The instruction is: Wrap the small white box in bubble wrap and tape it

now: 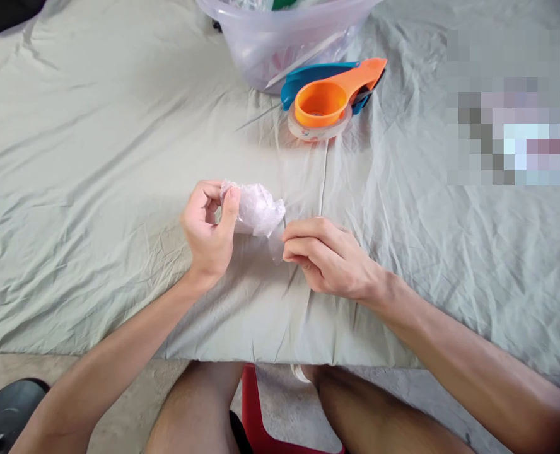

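Observation:
A small bundle in bubble wrap [256, 208] is held just above the cloth, in the middle of the view. My left hand [211, 221] grips its left end, the thumb pressed on the near side. What the wrap contains, if anything, cannot be seen. From the bundle's right end hangs a clear strip [276, 244] that looks like sticky tape. My right hand [325, 255] pinches the free edge of that strip, fingers closed together.
Beyond my hands, an orange tool with a round cup-like end [341, 94] rests on a tape roll [318, 130], beside a blue plastic piece [303, 81]. Behind stands a translucent purple tub [289, 38] of plastic items. A wrinkled grey-green cloth [95, 157] covers the table.

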### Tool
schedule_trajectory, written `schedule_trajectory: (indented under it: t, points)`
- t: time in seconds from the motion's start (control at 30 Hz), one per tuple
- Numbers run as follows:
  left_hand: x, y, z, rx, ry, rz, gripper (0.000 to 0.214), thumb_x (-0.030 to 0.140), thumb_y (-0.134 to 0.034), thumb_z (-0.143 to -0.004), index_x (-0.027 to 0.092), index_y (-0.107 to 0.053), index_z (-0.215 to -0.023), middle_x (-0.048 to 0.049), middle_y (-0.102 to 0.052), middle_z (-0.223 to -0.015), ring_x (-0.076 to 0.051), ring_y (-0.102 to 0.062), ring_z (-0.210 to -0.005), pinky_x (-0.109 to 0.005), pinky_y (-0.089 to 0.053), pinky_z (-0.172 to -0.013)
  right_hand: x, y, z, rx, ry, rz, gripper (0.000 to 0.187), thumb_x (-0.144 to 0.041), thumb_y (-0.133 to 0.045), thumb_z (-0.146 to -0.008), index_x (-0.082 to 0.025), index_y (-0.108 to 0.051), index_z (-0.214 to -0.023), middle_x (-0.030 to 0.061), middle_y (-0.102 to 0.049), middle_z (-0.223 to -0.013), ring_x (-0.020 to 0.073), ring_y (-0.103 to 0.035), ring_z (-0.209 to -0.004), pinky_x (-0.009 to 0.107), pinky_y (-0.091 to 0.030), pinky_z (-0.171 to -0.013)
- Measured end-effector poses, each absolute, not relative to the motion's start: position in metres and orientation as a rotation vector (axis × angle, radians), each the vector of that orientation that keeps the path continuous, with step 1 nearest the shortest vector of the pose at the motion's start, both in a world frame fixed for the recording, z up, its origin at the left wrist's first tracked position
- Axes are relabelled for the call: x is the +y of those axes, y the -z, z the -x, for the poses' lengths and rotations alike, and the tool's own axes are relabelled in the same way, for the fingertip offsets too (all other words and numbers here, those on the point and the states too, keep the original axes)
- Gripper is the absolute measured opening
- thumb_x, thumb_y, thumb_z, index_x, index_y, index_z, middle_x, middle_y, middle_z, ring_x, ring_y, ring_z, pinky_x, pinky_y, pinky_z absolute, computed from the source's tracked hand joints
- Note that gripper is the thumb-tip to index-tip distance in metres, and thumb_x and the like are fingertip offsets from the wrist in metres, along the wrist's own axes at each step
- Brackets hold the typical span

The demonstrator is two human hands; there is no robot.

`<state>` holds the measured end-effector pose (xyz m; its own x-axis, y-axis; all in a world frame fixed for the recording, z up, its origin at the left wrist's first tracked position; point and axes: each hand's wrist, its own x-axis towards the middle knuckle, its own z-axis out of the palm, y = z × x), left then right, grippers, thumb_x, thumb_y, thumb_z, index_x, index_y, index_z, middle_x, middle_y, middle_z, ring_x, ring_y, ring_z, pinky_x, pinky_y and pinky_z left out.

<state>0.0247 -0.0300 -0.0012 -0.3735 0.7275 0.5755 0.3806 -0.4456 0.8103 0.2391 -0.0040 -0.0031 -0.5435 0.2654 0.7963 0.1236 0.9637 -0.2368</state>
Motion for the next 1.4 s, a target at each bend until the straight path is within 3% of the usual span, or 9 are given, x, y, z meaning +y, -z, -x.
schedule_trajectory:
  t: [0.1,0.2,0.3,0.37,0.63,0.73,0.97,1.17,1.4]
  points:
    - [-0.028,0.004,-0.022,1.492,-1.886,-1.615,0.039,0.056,-0.077,-0.111,0.024,-0.066,-0.09,0.0018,-0.066,-0.084,-0.013,-0.066,-0.08,-0.03,-0.056,-0.076,-0.004,0.004,-0.239,-2.191,-0.208,0.26,0.027,0.0,-0.051,-0.111,-0.024,-0.062,-0.108,0.0035,-0.076,-0.108,0.0155,-0.071,-0.086,0.031,-0.06,-0.073]
    - [-0.03,0.003,-0.017,1.418,-1.892,-1.767,0.02,0.049,-0.073,-0.114,0.029,-0.074,-0.12,-0.0024,-0.077,-0.11,-0.018,-0.076,-0.098,-0.035,-0.062,-0.083,-0.003,0.004,-0.239,-2.203,-0.205,0.27,0.025,-0.001,-0.051,-0.112,-0.024,-0.062,-0.109,0.0035,-0.077,-0.108,0.0159,-0.073,-0.088,0.03,-0.061,-0.073]
    - [-0.035,-0.005,-0.012,1.181,-1.712,-2.1,0.031,0.042,-0.064,-0.118,0.036,-0.073,-0.147,-0.0056,-0.081,-0.137,-0.027,-0.077,-0.125,-0.048,-0.061,-0.103,-0.002,0.004,-0.239,-2.212,-0.181,0.282,0.021,-0.005,-0.052,-0.115,-0.023,-0.062,-0.111,0.0048,-0.078,-0.109,0.016,-0.074,-0.089,0.031,-0.061,-0.075]
    - [-0.038,-0.012,-0.009,1.074,-1.54,-2.202,0.035,0.042,-0.057,-0.121,0.035,-0.075,-0.15,-0.0052,-0.084,-0.133,-0.027,-0.077,-0.126,-0.049,-0.056,-0.11,-0.002,0.004,-0.239,-2.225,-0.173,0.288,0.019,-0.008,-0.052,-0.116,-0.023,-0.062,-0.111,0.0057,-0.08,-0.113,0.0163,-0.076,-0.091,0.031,-0.062,-0.078]
    - [-0.039,-0.017,-0.016,1.106,-1.492,-1.973,0.011,0.037,-0.076,-0.113,0.03,-0.084,-0.111,-0.0013,-0.083,-0.097,-0.019,-0.076,-0.094,-0.038,-0.06,-0.088,-0.002,0.005,-0.24,-2.249,-0.22,0.297,0.021,-0.005,-0.053,-0.113,-0.024,-0.063,-0.112,0.0067,-0.082,-0.124,0.0174,-0.077,-0.095,0.033,-0.062,-0.081]
    - [-0.038,-0.017,-0.019,1.138,-1.497,-1.893,0.019,0.041,-0.077,-0.113,0.028,-0.078,-0.098,-0.0015,-0.08,-0.09,-0.018,-0.073,-0.087,-0.036,-0.059,-0.082,-0.002,0.005,-0.24,-2.242,-0.228,0.294,0.023,-0.005,-0.051,-0.113,-0.025,-0.062,-0.111,0.0051,-0.081,-0.12,0.017,-0.078,-0.1,0.032,-0.063,-0.083]
    - [-0.035,-0.013,-0.018,1.259,-1.54,-1.755,0.037,0.062,-0.076,-0.109,0.028,-0.076,-0.096,-0.0023,-0.076,-0.088,-0.017,-0.07,-0.077,-0.036,-0.059,-0.071,-0.006,0.002,-0.236,-2.234,-0.081,0.264,0.03,0.0,-0.044,-0.114,-0.025,-0.059,-0.107,0.0035,-0.082,-0.112,0.0137,-0.071,-0.084,0.03,-0.062,-0.077]
    - [-0.032,-0.008,-0.021,1.229,-1.633,-1.799,0.023,0.045,-0.074,-0.114,0.028,-0.074,-0.099,-0.0006,-0.077,-0.088,-0.016,-0.073,-0.08,-0.034,-0.059,-0.071,-0.007,-0.001,-0.238,-2.238,-0.032,0.18,0.033,-0.004,-0.039,-0.116,-0.028,-0.06,-0.105,0.0017,-0.085,-0.112,0.0153,-0.076,-0.097,0.032,-0.061,-0.079]
    - [-0.03,0.0,-0.026,1.251,-1.704,-1.876,0.028,0.046,-0.067,-0.118,0.028,-0.07,-0.098,-0.0021,-0.075,-0.089,-0.018,-0.073,-0.081,-0.037,-0.062,-0.072,-0.007,-0.011,-0.242,-2.201,0.077,-0.012,0.03,-0.008,-0.051,-0.11,-0.027,-0.065,-0.092,0.0007,-0.083,-0.09,0.0154,-0.07,-0.079,0.03,-0.059,-0.067]
